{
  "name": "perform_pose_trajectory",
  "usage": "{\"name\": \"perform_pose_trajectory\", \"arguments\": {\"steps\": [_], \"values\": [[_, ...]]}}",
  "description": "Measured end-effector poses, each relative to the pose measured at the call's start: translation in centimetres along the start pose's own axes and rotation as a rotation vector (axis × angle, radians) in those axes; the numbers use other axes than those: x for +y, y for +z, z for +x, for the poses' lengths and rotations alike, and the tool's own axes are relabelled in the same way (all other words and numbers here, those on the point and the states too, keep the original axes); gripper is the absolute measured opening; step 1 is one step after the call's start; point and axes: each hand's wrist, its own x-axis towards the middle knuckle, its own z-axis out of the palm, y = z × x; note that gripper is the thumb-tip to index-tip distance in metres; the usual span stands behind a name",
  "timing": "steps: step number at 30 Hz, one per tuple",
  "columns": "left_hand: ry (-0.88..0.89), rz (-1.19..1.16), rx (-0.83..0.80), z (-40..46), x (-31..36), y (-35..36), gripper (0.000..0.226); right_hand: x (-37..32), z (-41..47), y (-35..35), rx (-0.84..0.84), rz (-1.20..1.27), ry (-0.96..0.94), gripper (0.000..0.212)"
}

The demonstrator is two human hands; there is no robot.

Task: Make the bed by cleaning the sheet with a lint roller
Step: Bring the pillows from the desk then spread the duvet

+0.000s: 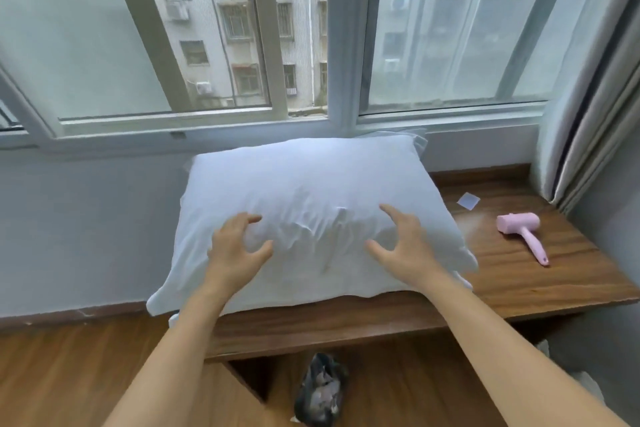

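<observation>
A white pillow point(304, 184) lies on a wooden desk point(512, 274) under the window, its left end hanging past the desk's edge. My left hand point(235, 250) hovers over the pillow's front left part, fingers spread and curled, holding nothing. My right hand point(401, 246) is over the front right part, also spread and empty. Between the two hands the pillowcase is creased. A pink lint roller point(523, 229) lies on the desk to the right of the pillow, handle pointing toward me. No bed sheet is in view.
A small pale square of paper point(468, 200) lies on the desk behind the roller. A grey curtain point(588, 97) hangs at the right. A dark crumpled object point(322, 388) sits on the wooden floor point(69, 374) under the desk. The window sill point(207, 128) runs behind the pillow.
</observation>
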Motion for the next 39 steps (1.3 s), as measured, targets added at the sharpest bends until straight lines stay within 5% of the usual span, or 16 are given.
{"name": "perform_pose_trajectory", "arguments": {"steps": [3, 8, 13, 18, 25, 27, 34, 39], "values": [[-0.118, 0.142, 0.039, 6.3, 0.0, -0.6, 0.077, 1.6, 8.0, -1.1, -0.025, -0.206, -0.005, 0.092], [-0.519, 0.167, -0.083, 12.4, -3.6, -1.1, 0.143, 4.7, 17.4, -2.3, -0.196, -0.278, 0.143, 0.125], [-0.685, 0.028, -0.084, 13.6, -6.4, -0.5, 0.152, 8.0, 22.5, -3.0, -0.22, -0.153, 0.344, 0.147], [-0.591, -0.125, 0.061, 13.4, -5.7, 1.2, 0.134, 9.5, 24.9, -1.8, -0.197, -0.045, 0.144, 0.143], [-0.356, -0.208, 0.344, 11.0, -1.4, 0.1, 0.074, 5.9, 22.9, -2.1, -0.091, 0.099, -0.19, 0.079], [-0.25, -0.174, 0.452, 9.8, 1.4, -1.9, 0.065, 2.9, 22.1, -2.3, -0.019, 0.122, -0.33, 0.074], [-0.211, -0.025, 0.804, 0.9, 2.9, -13.8, 0.068, -9.7, 20.4, -0.3, -0.039, 0.242, -0.633, 0.073], [-0.339, 0.068, 0.942, -8.7, -0.1, -20.2, 0.069, -18.5, 16.2, 5.7, -0.226, 0.313, -0.758, 0.071]]}}
